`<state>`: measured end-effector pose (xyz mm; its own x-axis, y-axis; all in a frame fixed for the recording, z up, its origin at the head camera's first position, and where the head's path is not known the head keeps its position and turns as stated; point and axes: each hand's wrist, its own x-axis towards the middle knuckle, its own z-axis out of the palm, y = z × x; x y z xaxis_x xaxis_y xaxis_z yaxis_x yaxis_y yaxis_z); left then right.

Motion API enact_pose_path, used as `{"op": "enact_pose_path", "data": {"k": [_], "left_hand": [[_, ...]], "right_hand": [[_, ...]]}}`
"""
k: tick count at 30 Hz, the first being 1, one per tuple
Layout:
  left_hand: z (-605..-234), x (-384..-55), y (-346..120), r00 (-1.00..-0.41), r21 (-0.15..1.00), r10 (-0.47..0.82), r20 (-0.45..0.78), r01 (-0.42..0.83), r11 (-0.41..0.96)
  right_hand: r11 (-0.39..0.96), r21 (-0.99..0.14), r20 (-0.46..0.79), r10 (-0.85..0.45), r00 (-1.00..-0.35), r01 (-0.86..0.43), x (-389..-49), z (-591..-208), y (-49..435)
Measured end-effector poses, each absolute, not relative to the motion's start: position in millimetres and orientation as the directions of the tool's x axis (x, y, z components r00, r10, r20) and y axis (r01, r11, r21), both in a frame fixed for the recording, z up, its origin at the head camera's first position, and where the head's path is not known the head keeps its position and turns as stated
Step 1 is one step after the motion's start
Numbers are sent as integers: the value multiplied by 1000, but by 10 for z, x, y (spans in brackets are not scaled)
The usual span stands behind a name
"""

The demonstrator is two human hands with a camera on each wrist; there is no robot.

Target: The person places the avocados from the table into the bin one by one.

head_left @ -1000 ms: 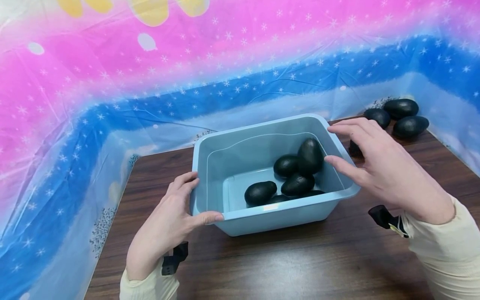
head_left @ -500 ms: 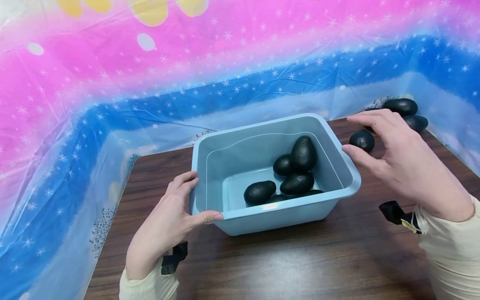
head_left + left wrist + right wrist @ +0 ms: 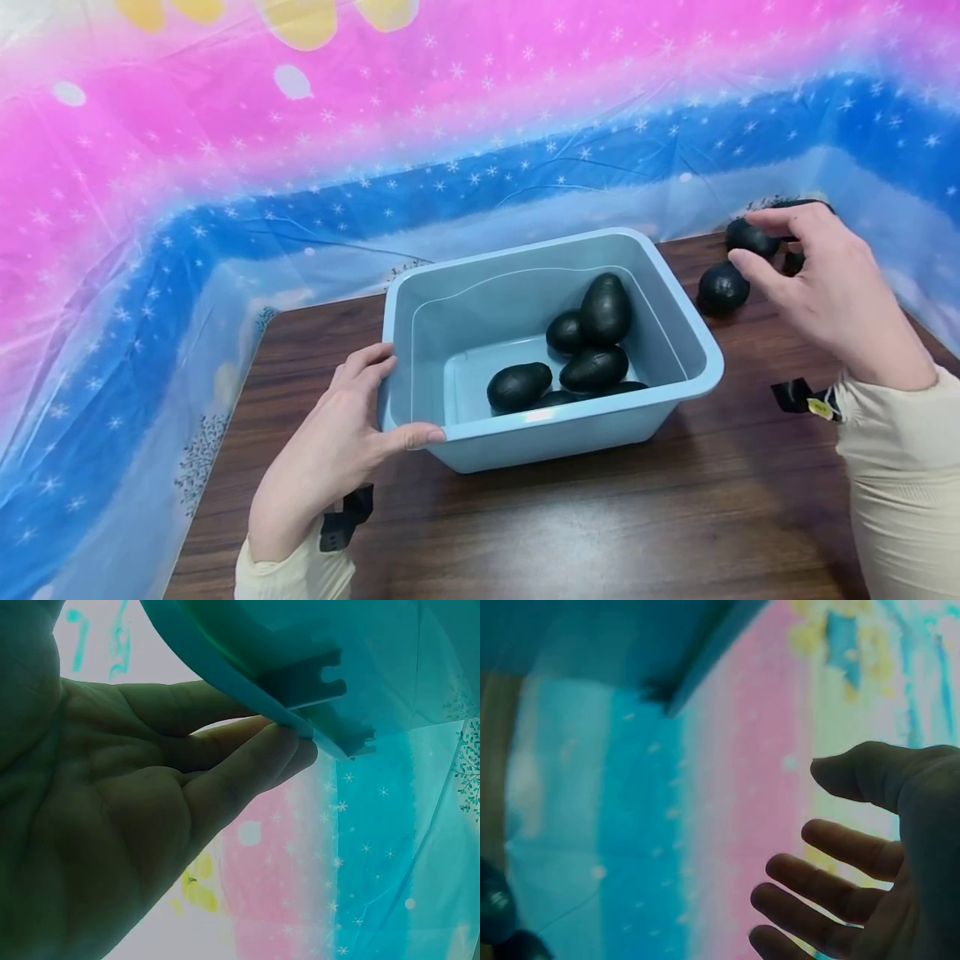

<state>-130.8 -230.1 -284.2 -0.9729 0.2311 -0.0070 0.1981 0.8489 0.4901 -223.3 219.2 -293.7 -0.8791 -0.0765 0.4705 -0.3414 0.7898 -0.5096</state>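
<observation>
A light blue plastic tub (image 3: 570, 442) stands on the table with several dark avocados (image 3: 520, 387) inside, mostly toward its right and front. My left hand (image 3: 330, 450) holds the tub's left front corner, its thumb on the front rim and fingers at the left side. In the left wrist view the fingertips (image 3: 281, 742) meet the rim. To the right of the tub, my right hand (image 3: 840, 292) hovers over loose avocados (image 3: 723, 288), thumb and fingers spread, nothing held. Its fingers partly hide the avocados behind. The right wrist view shows the gap between thumb and fingers.
The dark wooden table (image 3: 585, 533) extends in front of the tub and along both sides. A pink and blue snowflake cloth (image 3: 480, 158) hangs behind and around it. Black straps (image 3: 347, 517) with wrist gear sit at both sleeves.
My right hand has moved right and away from the tub's right rim to the loose avocados. The upper avocado in the tub has shifted slightly left. My left hand stays put.
</observation>
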Motion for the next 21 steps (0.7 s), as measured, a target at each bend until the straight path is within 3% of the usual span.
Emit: {"op": "enact_pose_path", "data": {"k": [10,21], "left_hand": [[-2819,-1308,-2331,-977,487,214,-6,184,854],[-2844,-1306,-2317,-976,498,216,-7,184,847]], "right_hand": [[830,-521,222,-93,-971,-198,-2760,-3364,2370],[844,-524,167,-30,-985,-115,-2956,-3791,2498]]}}
